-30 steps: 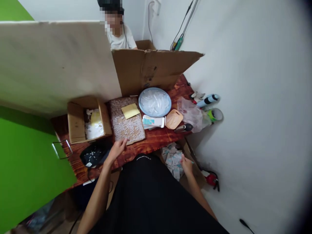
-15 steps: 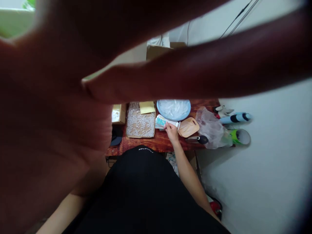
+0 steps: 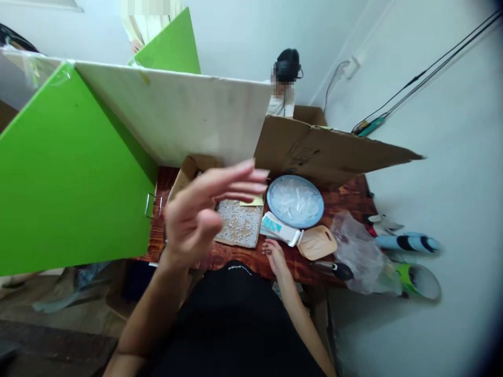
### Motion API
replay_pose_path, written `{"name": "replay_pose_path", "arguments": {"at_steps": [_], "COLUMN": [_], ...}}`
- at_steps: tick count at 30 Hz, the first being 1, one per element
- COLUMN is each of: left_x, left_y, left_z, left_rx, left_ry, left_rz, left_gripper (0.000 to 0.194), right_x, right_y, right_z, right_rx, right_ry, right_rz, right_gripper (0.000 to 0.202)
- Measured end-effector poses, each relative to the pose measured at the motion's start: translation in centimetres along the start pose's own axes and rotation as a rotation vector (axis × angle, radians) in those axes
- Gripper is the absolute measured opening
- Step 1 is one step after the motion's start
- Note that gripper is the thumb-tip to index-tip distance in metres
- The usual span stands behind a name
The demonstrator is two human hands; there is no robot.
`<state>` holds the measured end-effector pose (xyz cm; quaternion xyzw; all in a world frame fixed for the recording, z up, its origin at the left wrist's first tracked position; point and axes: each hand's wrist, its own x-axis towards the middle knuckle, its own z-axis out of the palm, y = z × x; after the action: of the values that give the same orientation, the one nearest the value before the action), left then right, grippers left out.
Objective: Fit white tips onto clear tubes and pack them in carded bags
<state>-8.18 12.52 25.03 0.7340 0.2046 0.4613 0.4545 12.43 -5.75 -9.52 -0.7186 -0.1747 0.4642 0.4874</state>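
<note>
My left hand (image 3: 200, 214) is raised close to the camera, slightly blurred, with its fingers stretched out and nothing in it. Behind it lies a shallow cardboard tray (image 3: 239, 224) of small whitish pieces, with a yellow padded envelope (image 3: 255, 200) at its far edge, partly hidden by my fingers. Low at the table's near edge is my right hand (image 3: 275, 255), empty, its fingers loosely apart. Just beyond it sits a stack of white and blue printed packets (image 3: 278, 228). A light wooden cutting board (image 3: 317, 243) lies to the right of the packets.
A blue round basin (image 3: 295, 201) of clear plastic pieces stands behind the packets. To the right are a dark-handled tool (image 3: 341, 271), a clear plastic bag (image 3: 359, 256) and a green cylinder (image 3: 418, 280). Green panels (image 3: 78, 183) and a cardboard sheet (image 3: 326, 149) border the table; two people are beyond.
My left hand has drawn back from in front of the camera, uncovering the table and panels. My right hand has come off the packets toward the table's near edge.
</note>
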Motion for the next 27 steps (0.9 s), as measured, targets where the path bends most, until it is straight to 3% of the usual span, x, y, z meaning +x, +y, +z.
{"name": "replay_pose_path", "arguments": {"at_steps": [1, 3, 6, 8, 13, 20, 23, 27], "left_x": [-0.3, -2.2, -6.6, -9.7, -14.7, -17.9, -18.7, -18.7], "left_y": [-1.7, -5.3, -9.4, -10.6, -10.8, -11.0, -11.2, -12.2], "left_z": [0.6, 1.5, 1.9, 1.7, 0.6, 0.5, 0.2, -0.9], "left_rx": [-0.047, 0.110, 0.205, 0.249, 0.381, 0.515, 0.522, 0.521], "left_ry": [-0.038, -0.060, -0.071, -0.051, 0.005, -0.039, -0.089, -0.160], "left_rz": [-0.082, -0.349, -0.500, -0.574, -0.713, -0.802, -0.799, -0.756], "left_gripper": [0.047, 0.035, 0.034, 0.037, 0.035, 0.033, 0.034, 0.036], "right_x": [0.3, 1.5, 4.5, 6.8, 11.2, 13.9, 13.7, 12.9], "right_y": [0.2, 0.4, 0.7, 0.9, 2.6, 4.9, 5.1, 4.3], "right_z": [0.3, 1.5, 4.1, 6.0, 10.1, 14.9, 15.0, 13.3], "right_rx": [-0.031, -0.138, -0.360, -0.514, -0.847, -1.062, -1.043, -0.966], "right_ry": [-0.009, -0.038, -0.113, -0.155, -0.193, -0.178, -0.154, -0.110], "right_rz": [0.008, 0.023, 0.051, 0.079, 0.181, 0.211, 0.237, 0.282], "right_gripper": [0.029, 0.029, 0.026, 0.028, 0.037, 0.039, 0.037, 0.032]}}
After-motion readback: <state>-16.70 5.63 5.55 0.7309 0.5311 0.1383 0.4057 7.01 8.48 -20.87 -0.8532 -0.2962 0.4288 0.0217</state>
